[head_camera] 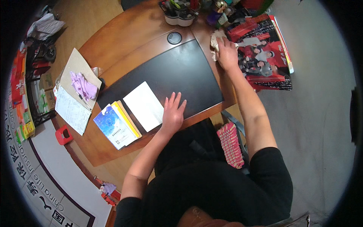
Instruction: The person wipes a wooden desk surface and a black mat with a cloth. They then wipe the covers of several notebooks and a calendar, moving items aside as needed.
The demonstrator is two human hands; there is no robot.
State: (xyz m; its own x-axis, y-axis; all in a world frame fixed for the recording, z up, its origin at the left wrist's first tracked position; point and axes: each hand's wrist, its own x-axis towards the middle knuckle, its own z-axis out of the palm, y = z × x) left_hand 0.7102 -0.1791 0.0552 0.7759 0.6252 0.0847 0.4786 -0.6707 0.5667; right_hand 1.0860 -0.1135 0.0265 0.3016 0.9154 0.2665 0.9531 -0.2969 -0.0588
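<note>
My right hand [227,54] presses a crumpled cream-coloured cloth [217,37] onto the wooden desk [113,37], between the black desk pad and a large printed group photo. Part of the cloth is hidden under the palm. My left hand [173,113] rests flat with spread fingers at the near edge of the black desk pad [187,71], holding nothing. Beside it lies a blank white sheet [144,106], its right edge close to my fingers. Left of that sheet is a stack of booklets [116,126] with a blue and white cover.
At the desk's left lie a beige board [75,63], a purple cloth [82,86], a pen [83,100] and a handwritten sheet [72,110]. A planter [180,20] and a round grommet cap [174,38] are at the back. The group photo [261,54] leans at right; a chair with a pink woven cover [231,144] stands nearby.
</note>
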